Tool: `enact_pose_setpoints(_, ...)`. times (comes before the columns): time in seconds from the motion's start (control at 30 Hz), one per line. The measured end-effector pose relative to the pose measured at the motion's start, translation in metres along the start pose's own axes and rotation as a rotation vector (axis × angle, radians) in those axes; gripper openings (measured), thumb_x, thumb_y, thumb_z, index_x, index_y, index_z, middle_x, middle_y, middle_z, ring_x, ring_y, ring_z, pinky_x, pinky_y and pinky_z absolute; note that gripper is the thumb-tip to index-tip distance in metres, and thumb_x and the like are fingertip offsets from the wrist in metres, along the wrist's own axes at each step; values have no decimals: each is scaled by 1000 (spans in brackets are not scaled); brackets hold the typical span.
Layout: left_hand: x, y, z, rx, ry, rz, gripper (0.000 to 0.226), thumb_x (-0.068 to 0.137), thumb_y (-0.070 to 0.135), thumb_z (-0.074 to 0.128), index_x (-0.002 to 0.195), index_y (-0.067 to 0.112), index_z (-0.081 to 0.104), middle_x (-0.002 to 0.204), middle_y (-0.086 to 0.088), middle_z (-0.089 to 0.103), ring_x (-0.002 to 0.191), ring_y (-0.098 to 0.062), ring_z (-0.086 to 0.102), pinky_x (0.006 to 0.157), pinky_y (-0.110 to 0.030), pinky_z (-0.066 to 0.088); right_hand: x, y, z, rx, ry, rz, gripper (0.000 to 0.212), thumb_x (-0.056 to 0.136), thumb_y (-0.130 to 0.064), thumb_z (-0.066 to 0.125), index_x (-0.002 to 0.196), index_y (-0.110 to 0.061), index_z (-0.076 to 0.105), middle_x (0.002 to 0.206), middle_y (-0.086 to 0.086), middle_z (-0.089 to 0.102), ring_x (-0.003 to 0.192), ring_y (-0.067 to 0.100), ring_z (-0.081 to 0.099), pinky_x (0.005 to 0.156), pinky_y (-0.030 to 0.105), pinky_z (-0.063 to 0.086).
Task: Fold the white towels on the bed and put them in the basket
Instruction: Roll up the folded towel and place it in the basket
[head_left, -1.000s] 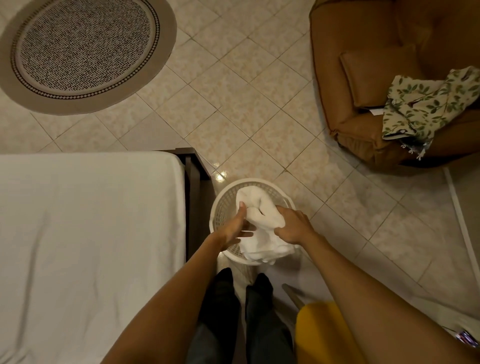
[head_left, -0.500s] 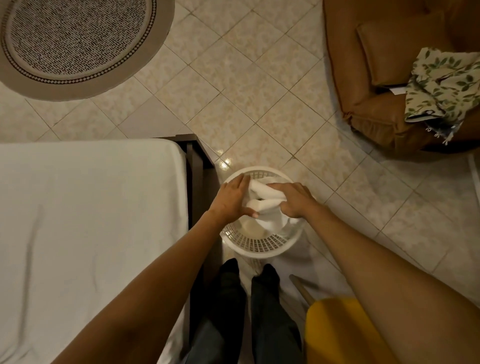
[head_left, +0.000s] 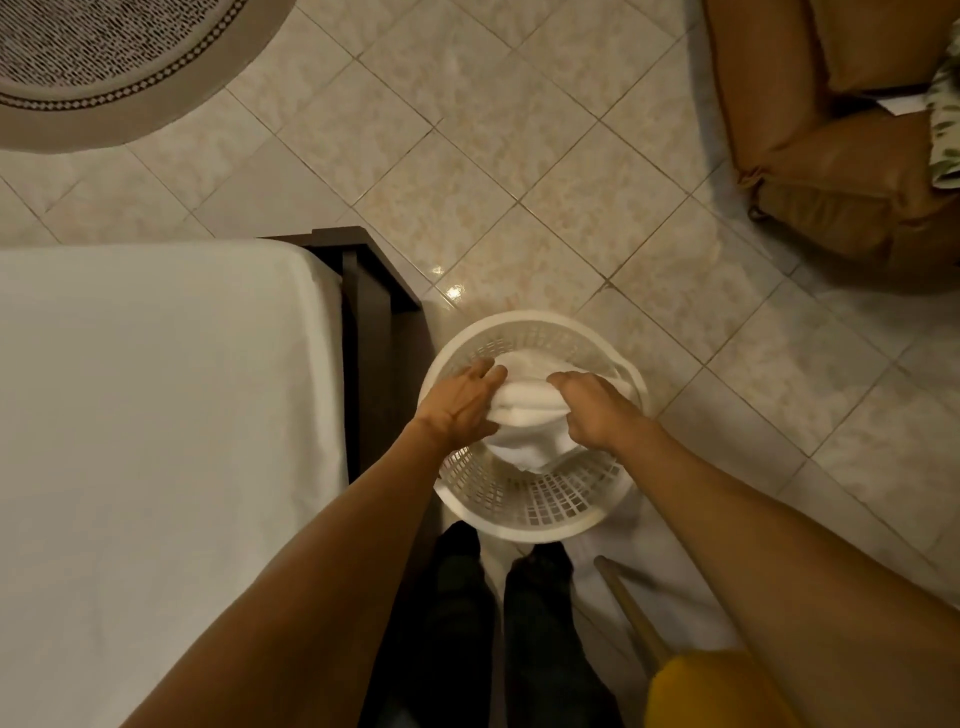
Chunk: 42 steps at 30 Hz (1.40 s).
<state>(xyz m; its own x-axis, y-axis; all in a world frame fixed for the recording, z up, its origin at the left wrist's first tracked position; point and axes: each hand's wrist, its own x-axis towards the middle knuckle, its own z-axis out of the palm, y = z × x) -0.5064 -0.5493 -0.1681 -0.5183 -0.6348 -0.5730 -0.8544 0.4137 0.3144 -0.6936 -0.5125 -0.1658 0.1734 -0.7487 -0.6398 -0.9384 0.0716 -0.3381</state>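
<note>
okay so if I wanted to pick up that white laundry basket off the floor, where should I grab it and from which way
Probably the basket by its thick rolled rim, from above, one grip on each side, left and right. The rim is a solid band, while the walls are thin lattice. The near rim by the feet is free; the left hand and right hand are inside, holding the folded towel, and must let go first.

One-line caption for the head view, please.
Both hands, left and right, press a folded white towel into the basket.

Tiled floor, white basket on it, round rug, brown armchair
</note>
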Motion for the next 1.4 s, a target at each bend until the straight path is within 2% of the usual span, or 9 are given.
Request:
enact_pose_setpoints(0.2,20,-4,-3,-20,35,-84,65,76,30,73,125,8,36,130,-12,55,109,-33,61,88,-41,50,29,8,5,-149,154,-83,52,73,3,59,123,-10,52,119,12,61,109,32,57,94,37,47)
enact_pose_setpoints(0.4,9,-10,67,-15,106,-92,69,81,26,68,139,10,33,133,-9,47,121,-29,50,95,-43,52,23,17,62,-223,215,-177,52,75,-5,59,127,-3,53,127,17,58,116,33,56,101,38,41)
enact_pose_setpoints(0.53,-4,-10,135,84,-41,-109,71,92,30,53,150,13,17,139,-11,34,127,-27,39,104,-41,43,15,25,140,-217,264,-205,42,67,-4,48,101,-4,71,98,14,73,88,26,71,79,33,56)
enact_pose_setpoints(0.6,-7,-8,164,57,-109,-130,67,92,29,53,149,15,20,139,-12,33,128,-27,38,105,-42,43,11,29,171,-156,141,-156,48,63,5,63,110,-2,66,108,17,69,98,29,68,88,34,53)
enact_pose_setpoints(0.67,-8,-7,185,-40,-197,-175,62,92,23,53,147,17,23,143,-12,32,132,-29,37,106,-43,43,12,36,190,-111,-66,-92,55,73,9,57,127,-5,54,125,15,60,115,30,57,101,35,43)
enact_pose_setpoints(0.8,-9,-9,205,-89,-403,-167,78,87,23,60,151,20,15,158,-6,18,146,-27,22,119,-49,23,22,42,203,-175,-249,-71,52,81,-7,57,132,-15,48,124,9,59,111,28,57,97,38,44)
enact_pose_setpoints(1.03,-12,-11,196,-101,-482,-148,76,92,27,53,153,20,8,161,-6,13,145,-29,23,120,-47,23,22,47,196,-169,-286,4,65,80,-25,61,142,-26,39,131,4,57,121,25,51,107,37,34)
enact_pose_setpoints(1.23,18,-6,175,-428,-309,-358,41,101,24,32,122,-1,57,127,-23,58,116,-35,55,102,-41,45,34,41,178,164,-239,251,51,90,-23,43,140,-25,44,146,11,43,133,31,40,110,37,30)
enact_pose_setpoints(1.4,52,-1,181,-322,-358,-308,48,104,23,22,142,-5,35,148,-24,34,138,-34,32,114,-40,26,62,51,195,-60,-295,176,52,100,-37,19,148,-20,24,154,8,28,143,27,20,114,49,19)
